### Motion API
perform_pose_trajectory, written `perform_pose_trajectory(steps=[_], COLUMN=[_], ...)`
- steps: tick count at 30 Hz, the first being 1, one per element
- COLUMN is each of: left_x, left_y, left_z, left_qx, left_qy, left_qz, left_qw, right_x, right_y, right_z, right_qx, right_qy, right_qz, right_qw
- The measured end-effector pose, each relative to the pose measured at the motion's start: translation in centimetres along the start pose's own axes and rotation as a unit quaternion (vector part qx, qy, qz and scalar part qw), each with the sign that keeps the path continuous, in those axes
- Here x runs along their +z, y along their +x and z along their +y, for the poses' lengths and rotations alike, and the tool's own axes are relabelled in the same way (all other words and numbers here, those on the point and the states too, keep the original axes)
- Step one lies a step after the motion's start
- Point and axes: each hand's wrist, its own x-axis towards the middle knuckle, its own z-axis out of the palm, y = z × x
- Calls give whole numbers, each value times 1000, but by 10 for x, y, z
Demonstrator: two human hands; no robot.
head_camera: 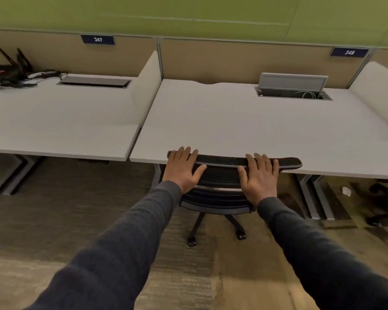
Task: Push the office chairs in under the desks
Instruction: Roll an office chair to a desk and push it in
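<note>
Both hands lie flat and released on the back of a black office chair [220, 175], fingers [185, 154] spread and laid over its mesh top rail, gripping nothing. The left hand [183, 170] covers the left end of the rail, the right hand [260, 177] sits right of the middle, and the rail's right end sticks out past it. Dark sleeves [130, 242] run back toward the near edge. The chair's top rail is at the near edge of the white tabletop [244, 121], its seat is hidden beneath, and two castors [241, 236] show on the carpet [54, 220] on the near side. At the far right of this tabletop a cable box [293, 91] stands with its grey lid tipped up; a pale cable lies inside. To the left, a second tabletop [54, 121] has a similar hatch [94, 81] that is closed, and black cables and antennas [11, 70] lie at its far left. Tan partition panels [211, 59] behind carry blue number plates, 247 [98, 39] and 248 [349, 52], with a green wall [166, 12] above. Another chair base [383, 198] shows dimly under the far right.
</note>
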Motion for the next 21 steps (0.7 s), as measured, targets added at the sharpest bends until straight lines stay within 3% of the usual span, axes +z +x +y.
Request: perform_pose_trajectory(steps=[8,21], left_x=[-23,-93], left_y=[-116,-401], left_z=[-86,-306], left_qx=[-75,-245], left_qy=[7,45], left_qz=[-20,-6], left_qw=[997,968], right_x=[25,57], right_y=[-61,-231], right_z=[-140,-427], right_qx=[-81,-218], right_qy=[37,100], right_qz=[-58,-126], right_qw=[994,963])
